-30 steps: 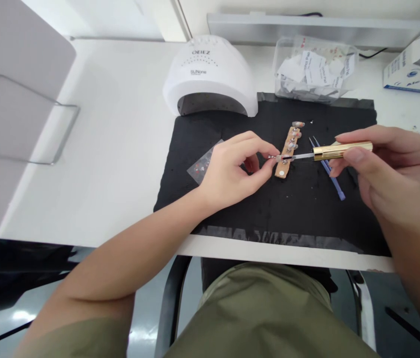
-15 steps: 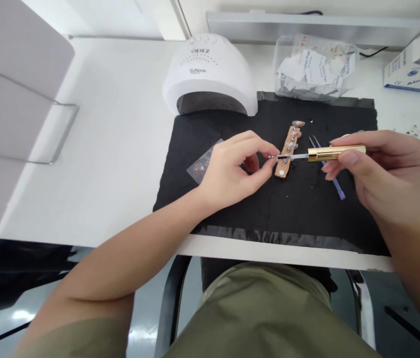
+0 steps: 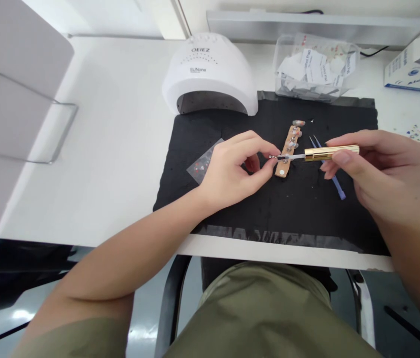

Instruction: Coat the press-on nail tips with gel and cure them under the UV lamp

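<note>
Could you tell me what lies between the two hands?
In the head view, a tan strip carrying nail tips lies there, the gold brush crossing above it.

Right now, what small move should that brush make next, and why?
Probably a short stroke along the small nail tip: the left hand pinches it, and the gold-handled brush in the right hand has its bristles right at it.

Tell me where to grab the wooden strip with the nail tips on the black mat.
Likely best: pinch the wooden strip by its long edges at the bare near end, coming from above; nail tips cover the far part, and it lies flat on the black mat.
</note>
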Available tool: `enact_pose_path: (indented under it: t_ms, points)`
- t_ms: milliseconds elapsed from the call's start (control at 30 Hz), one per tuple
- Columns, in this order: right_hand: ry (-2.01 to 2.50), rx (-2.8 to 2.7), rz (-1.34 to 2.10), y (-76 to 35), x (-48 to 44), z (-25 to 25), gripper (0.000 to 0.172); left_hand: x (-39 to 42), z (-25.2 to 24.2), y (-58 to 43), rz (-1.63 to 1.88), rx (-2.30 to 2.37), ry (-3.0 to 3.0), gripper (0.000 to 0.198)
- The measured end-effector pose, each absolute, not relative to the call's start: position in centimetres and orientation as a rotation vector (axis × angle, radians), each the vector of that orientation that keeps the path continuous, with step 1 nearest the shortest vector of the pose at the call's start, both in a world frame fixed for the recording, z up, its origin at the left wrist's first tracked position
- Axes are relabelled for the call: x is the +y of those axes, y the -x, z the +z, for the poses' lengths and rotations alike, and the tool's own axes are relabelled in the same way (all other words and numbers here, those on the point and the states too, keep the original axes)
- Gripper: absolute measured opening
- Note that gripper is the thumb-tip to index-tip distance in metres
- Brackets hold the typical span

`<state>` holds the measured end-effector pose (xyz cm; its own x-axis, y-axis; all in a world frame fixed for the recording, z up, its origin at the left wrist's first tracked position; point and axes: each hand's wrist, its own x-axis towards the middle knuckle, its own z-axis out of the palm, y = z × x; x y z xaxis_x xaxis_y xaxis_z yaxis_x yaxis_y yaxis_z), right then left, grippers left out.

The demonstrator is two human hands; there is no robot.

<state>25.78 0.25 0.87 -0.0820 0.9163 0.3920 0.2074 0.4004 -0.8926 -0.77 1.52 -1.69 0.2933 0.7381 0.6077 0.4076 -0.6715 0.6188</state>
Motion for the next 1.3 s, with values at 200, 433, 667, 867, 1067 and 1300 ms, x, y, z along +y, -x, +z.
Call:
enact_pose_path:
  t_ms: [200, 433, 667, 867, 1067, 1300]
  points:
    - [1.056, -1.572, 0.806, -25.91, 0.24, 0.94, 0.016, 1.52, -1.70, 0.78, 1.319, 1.040, -2.214, 0.004]
    - [1.036, -1.564, 0.789, -25.85, 0.33, 1.02, 0.016, 1.47, -1.68, 0.87, 1.321, 1.032, -2.221, 0.005]
    - [0.936, -1.557, 0.799, -25.77, 0.52, 0.92, 0.017, 1.45, -1.54, 0.82, 1.322, 1.026, -2.225, 0.005]
    - [0.981, -1.569, 0.824, -25.73, 0.28, 1.05, 0.019, 1.49, -1.64, 0.86, 1.334, 1.023, -2.218, 0.005]
    - [1.019, -1.555, 0.829, -25.85, 0.23, 0.96, 0.017, 1.46, -1.61, 0.68, 1.340, 1.005, -2.219, 0.006]
    - [1.047, -1.550, 0.809, -25.86, 0.50, 0.80, 0.015, 1.56, -1.65, 0.77, 1.330, 1.033, -2.227, 0.004]
